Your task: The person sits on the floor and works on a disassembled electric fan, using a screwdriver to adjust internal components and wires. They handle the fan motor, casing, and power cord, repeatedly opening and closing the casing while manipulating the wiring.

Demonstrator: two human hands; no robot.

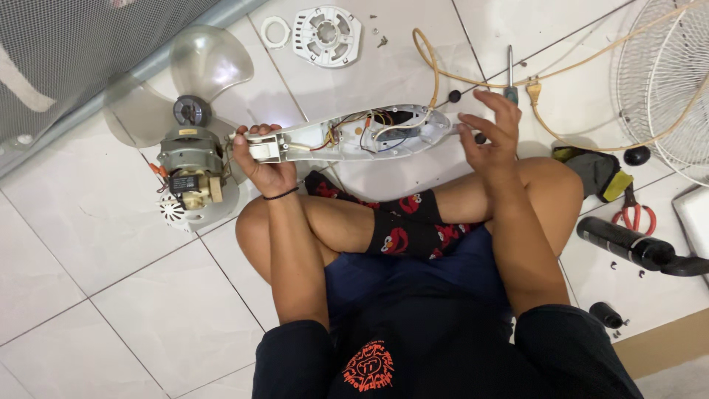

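Left hand [267, 164] gripped one end of one opened white fan housing [347, 134], right hand [491, 133] half-open touching its other end, beside one motor [190, 166] and one screwdriver [509, 75].

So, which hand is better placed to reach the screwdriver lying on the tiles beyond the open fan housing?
Probably the right hand. It hovers open at the cord end of the fan housing, close to the screwdriver. The left hand grips the housing's other end, beside the motor, and steadies it.
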